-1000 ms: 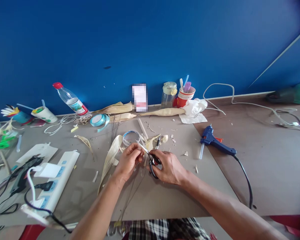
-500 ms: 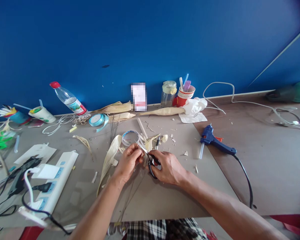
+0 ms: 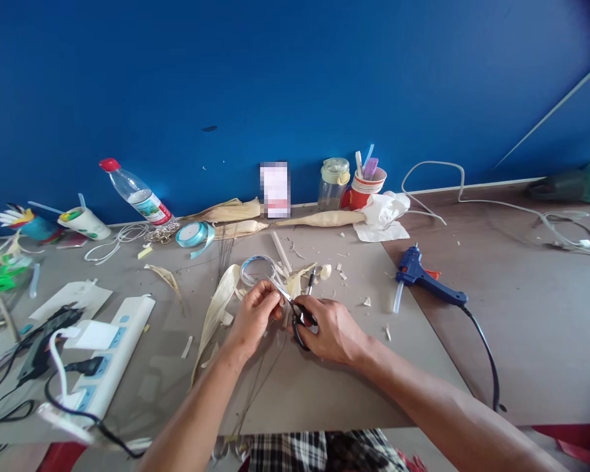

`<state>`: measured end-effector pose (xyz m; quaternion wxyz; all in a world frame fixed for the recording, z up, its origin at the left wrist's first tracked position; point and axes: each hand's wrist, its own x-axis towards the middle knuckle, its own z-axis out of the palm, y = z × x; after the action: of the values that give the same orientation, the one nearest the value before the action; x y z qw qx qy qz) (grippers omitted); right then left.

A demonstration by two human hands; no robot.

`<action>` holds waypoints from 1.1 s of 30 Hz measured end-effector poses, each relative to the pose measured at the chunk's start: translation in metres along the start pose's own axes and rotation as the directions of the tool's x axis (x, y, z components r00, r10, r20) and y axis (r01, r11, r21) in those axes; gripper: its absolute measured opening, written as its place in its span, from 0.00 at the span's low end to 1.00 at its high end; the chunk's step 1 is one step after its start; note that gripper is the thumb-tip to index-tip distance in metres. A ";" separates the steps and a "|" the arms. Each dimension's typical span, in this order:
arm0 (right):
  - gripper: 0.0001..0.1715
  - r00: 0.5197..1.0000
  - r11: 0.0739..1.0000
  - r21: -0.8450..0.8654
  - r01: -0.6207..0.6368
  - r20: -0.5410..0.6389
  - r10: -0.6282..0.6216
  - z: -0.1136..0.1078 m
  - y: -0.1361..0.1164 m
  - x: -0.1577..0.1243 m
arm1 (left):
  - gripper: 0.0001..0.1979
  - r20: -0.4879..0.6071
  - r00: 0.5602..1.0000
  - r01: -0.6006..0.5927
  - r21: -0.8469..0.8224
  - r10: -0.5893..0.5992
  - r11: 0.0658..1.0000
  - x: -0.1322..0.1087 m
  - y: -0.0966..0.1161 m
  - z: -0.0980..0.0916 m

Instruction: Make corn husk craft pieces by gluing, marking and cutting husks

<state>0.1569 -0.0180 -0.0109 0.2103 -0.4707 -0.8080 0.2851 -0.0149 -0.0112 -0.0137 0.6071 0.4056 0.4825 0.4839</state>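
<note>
My right hand (image 3: 332,328) is closed around the black handles of a pair of scissors (image 3: 298,333), whose metal blades point up and to the left. The blade tips lie right by the fingers of my left hand (image 3: 258,313). That hand is pinched closed; whatever sits between its fingertips is too small to make out. Just beyond my hands are a roll of clear tape (image 3: 243,274), a piece of dried corn husk (image 3: 297,283) and a black pen (image 3: 311,280). A long husk strip (image 3: 216,311) curves down to the left of my left hand.
A blue glue gun (image 3: 425,278) lies on the right, its cable trailing to the table's front. On the left is a white power strip (image 3: 120,351) with plugs and cords. A tilted bottle (image 3: 140,196), blue ribbon roll (image 3: 193,235), jar (image 3: 333,187) and red paper cups (image 3: 367,190) line the wall.
The view has shifted very slightly. Both hands stay in nearly the same place, the scissors still by the left fingertips.
</note>
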 end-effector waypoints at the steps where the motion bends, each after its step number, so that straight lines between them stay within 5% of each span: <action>1: 0.17 1.000 1.000 0.003 -0.001 -0.003 0.001 0.000 0.000 0.000 | 0.06 -0.003 1.000 0.001 0.000 -0.001 1.000 0.000 0.000 0.000; 33: 0.15 1.000 0.998 0.057 -0.012 -0.018 0.013 0.000 0.001 0.000 | 0.11 -0.008 1.000 0.026 -0.084 -0.027 0.996 0.002 0.003 0.000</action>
<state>0.1573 -0.0176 -0.0112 0.2290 -0.4724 -0.7946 0.3049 -0.0152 -0.0091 -0.0112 0.6276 0.3711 0.4699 0.4975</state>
